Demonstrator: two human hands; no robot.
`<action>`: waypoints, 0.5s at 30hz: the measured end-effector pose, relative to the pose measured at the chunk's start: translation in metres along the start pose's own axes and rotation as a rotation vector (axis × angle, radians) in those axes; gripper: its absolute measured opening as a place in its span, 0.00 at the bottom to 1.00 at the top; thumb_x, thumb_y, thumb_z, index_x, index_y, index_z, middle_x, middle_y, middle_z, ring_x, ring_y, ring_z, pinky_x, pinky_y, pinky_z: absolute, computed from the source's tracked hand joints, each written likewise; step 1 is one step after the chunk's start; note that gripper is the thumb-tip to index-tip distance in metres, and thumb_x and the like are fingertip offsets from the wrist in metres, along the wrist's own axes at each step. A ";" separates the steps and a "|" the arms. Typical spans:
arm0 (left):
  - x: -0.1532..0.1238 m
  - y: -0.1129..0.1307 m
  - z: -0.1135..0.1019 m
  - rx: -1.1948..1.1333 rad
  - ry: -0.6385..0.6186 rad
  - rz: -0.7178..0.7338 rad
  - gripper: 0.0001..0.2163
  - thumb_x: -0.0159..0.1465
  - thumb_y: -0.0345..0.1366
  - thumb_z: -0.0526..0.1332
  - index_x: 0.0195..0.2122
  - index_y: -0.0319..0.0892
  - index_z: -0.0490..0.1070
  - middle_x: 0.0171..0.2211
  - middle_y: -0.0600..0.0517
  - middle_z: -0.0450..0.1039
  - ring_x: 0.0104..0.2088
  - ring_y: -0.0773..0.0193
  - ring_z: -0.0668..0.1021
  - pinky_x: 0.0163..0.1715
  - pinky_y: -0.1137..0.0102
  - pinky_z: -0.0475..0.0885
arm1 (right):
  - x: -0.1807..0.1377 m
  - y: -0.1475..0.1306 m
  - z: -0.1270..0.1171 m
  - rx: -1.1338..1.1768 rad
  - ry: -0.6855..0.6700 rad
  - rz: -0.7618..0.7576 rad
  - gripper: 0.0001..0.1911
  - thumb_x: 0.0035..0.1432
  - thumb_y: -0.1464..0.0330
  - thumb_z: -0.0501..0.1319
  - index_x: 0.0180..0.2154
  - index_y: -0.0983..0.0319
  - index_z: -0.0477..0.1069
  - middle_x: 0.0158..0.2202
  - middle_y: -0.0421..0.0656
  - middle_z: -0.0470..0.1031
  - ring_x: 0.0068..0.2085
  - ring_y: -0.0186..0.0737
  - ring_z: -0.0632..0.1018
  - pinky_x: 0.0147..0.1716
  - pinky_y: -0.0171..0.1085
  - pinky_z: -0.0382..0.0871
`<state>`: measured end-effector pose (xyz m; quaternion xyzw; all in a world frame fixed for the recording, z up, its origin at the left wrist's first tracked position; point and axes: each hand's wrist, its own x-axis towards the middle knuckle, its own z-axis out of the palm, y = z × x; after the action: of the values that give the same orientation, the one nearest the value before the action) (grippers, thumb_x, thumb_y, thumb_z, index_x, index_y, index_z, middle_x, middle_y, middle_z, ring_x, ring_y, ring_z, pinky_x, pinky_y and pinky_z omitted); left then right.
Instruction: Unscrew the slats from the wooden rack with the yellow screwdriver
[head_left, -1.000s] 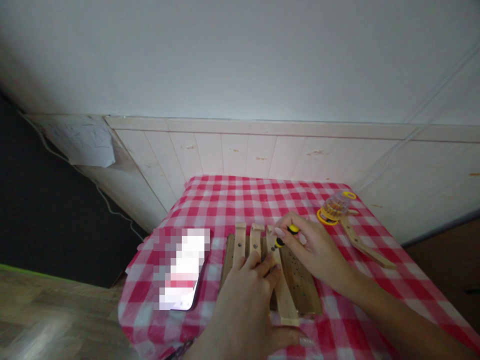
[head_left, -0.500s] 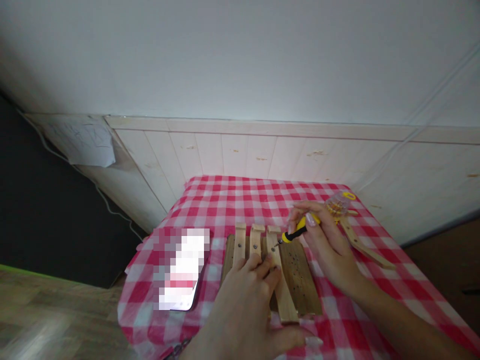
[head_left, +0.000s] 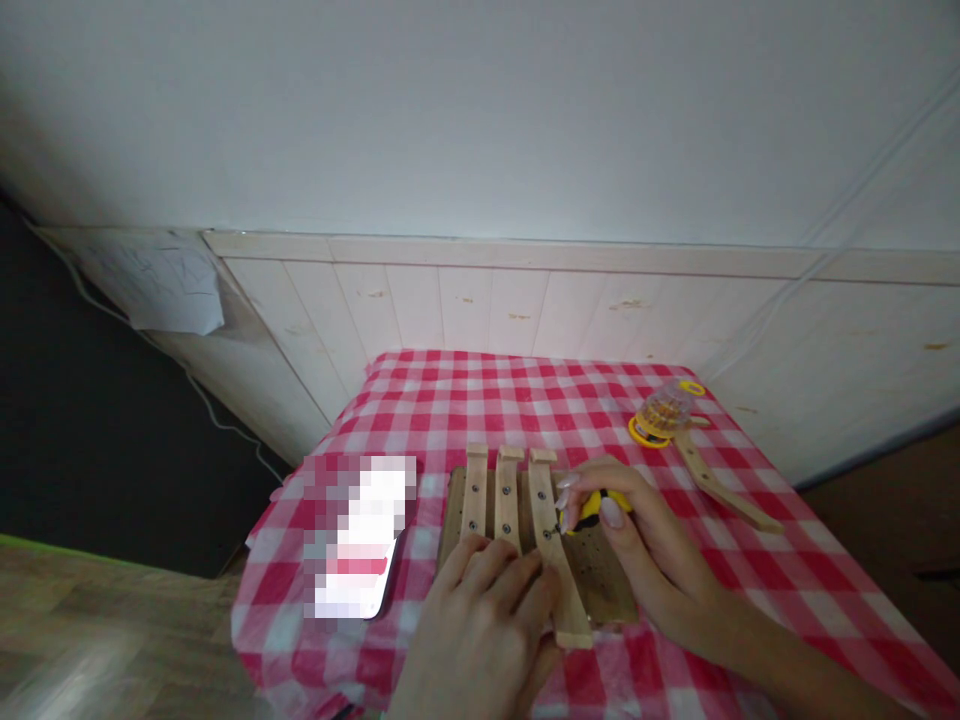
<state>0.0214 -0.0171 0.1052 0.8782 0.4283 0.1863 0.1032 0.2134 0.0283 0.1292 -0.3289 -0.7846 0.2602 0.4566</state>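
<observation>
A brown wooden board (head_left: 600,575) with small holes lies on the red-and-white checked tablecloth (head_left: 480,400). Three pale wooden slats (head_left: 507,480) rest across it, side by side. My left hand (head_left: 480,630) lies flat on the near ends of the slats, pressing them down. My right hand (head_left: 637,545) grips a small yellow-and-black screwdriver (head_left: 592,505), whose tip touches the right-hand slat near its middle.
A phone (head_left: 356,545) lies on the cloth to the left of the board. At the back right stand a clear round container with a yellow lid (head_left: 664,410) and a loose wooden strip (head_left: 720,485). White panelled wall behind; wooden floor at the left.
My right hand lifted the screwdriver off the slat's far end, then brought it down nearer, onto the middle of the right-hand slat. My left hand slid slightly toward me.
</observation>
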 end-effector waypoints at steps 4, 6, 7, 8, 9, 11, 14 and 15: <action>0.001 -0.002 0.002 0.049 -0.016 0.003 0.10 0.67 0.40 0.66 0.49 0.48 0.75 0.49 0.58 0.80 0.46 0.59 0.79 0.51 0.63 0.71 | 0.006 0.005 0.007 0.029 0.027 0.006 0.11 0.73 0.64 0.47 0.47 0.54 0.68 0.35 0.41 0.73 0.35 0.38 0.77 0.37 0.37 0.75; 0.001 -0.002 0.002 0.061 -0.005 0.008 0.10 0.68 0.41 0.65 0.49 0.48 0.76 0.49 0.57 0.80 0.47 0.59 0.79 0.50 0.63 0.71 | 0.006 0.006 0.008 0.048 0.019 0.007 0.11 0.73 0.63 0.48 0.47 0.54 0.67 0.34 0.41 0.73 0.35 0.38 0.77 0.36 0.37 0.75; 0.001 -0.003 0.002 0.063 0.002 0.009 0.10 0.68 0.41 0.65 0.49 0.48 0.76 0.49 0.57 0.80 0.47 0.58 0.78 0.51 0.63 0.71 | 0.006 0.006 0.008 0.051 0.016 0.008 0.11 0.73 0.63 0.48 0.48 0.54 0.67 0.34 0.41 0.73 0.35 0.39 0.77 0.36 0.37 0.75; 0.001 -0.003 0.002 0.063 0.007 0.007 0.10 0.68 0.41 0.64 0.49 0.48 0.76 0.49 0.57 0.80 0.47 0.58 0.78 0.50 0.63 0.71 | 0.006 0.006 0.008 0.051 0.012 0.013 0.11 0.73 0.63 0.48 0.48 0.53 0.67 0.35 0.41 0.73 0.35 0.39 0.77 0.36 0.37 0.75; 0.000 -0.003 0.003 0.061 0.012 0.008 0.10 0.68 0.41 0.64 0.49 0.48 0.76 0.50 0.57 0.79 0.47 0.58 0.78 0.50 0.63 0.71 | 0.005 0.006 0.008 0.046 0.010 0.017 0.11 0.73 0.64 0.48 0.49 0.53 0.67 0.35 0.42 0.73 0.36 0.39 0.77 0.36 0.38 0.75; -0.001 -0.003 0.003 0.059 0.017 0.012 0.11 0.69 0.41 0.63 0.50 0.47 0.75 0.51 0.57 0.79 0.48 0.58 0.78 0.50 0.63 0.71 | 0.004 0.005 0.008 0.041 0.003 0.015 0.11 0.73 0.64 0.47 0.49 0.53 0.67 0.35 0.42 0.73 0.36 0.39 0.77 0.37 0.38 0.75; -0.003 -0.003 0.004 0.064 0.017 0.023 0.11 0.70 0.40 0.63 0.51 0.46 0.74 0.51 0.56 0.79 0.47 0.58 0.79 0.49 0.63 0.71 | 0.004 0.002 0.006 0.054 -0.017 -0.008 0.12 0.73 0.64 0.47 0.49 0.53 0.67 0.34 0.41 0.72 0.36 0.38 0.77 0.37 0.37 0.75; -0.003 -0.003 0.004 0.069 0.019 0.026 0.11 0.70 0.40 0.63 0.51 0.45 0.74 0.50 0.56 0.79 0.47 0.58 0.79 0.49 0.62 0.71 | 0.004 0.001 0.006 0.057 -0.023 -0.011 0.12 0.73 0.64 0.46 0.49 0.53 0.67 0.34 0.41 0.72 0.35 0.38 0.77 0.37 0.37 0.75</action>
<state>0.0190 -0.0176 0.0994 0.8849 0.4239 0.1812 0.0662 0.2073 0.0312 0.1279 -0.3082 -0.7839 0.2838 0.4583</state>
